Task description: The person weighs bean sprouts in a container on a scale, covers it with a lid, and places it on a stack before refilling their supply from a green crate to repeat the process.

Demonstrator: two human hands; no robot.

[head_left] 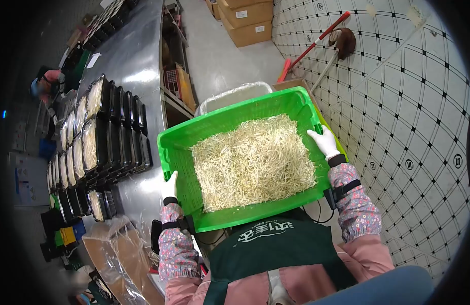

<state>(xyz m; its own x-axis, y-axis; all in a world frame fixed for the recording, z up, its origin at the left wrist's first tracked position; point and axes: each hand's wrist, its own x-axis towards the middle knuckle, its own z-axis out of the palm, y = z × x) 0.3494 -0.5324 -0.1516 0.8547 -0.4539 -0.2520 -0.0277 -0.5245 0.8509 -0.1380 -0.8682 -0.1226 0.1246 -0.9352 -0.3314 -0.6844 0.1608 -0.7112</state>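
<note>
A green plastic basket (227,219) is held up in front of my body, with a thick layer of pale bean sprouts (255,162) inside. My left hand (170,186), in a white glove, grips the basket's left end. On the opposite end, my right hand (324,142), also gloved in white, has its fingers on the rim by the handle opening. Both hands are closed on the basket, at about the same distance from my body. Part of each hand's fingers is hidden by the basket wall.
Stacked black trays of pale food (95,142) stand on the steel table (138,61) at left. Behind the basket is a pale tub (235,95). Cardboard boxes (247,23), a red-handled tool (319,40) and a tiled wall (407,127) lie beyond. A co-worker (49,81) is at far left.
</note>
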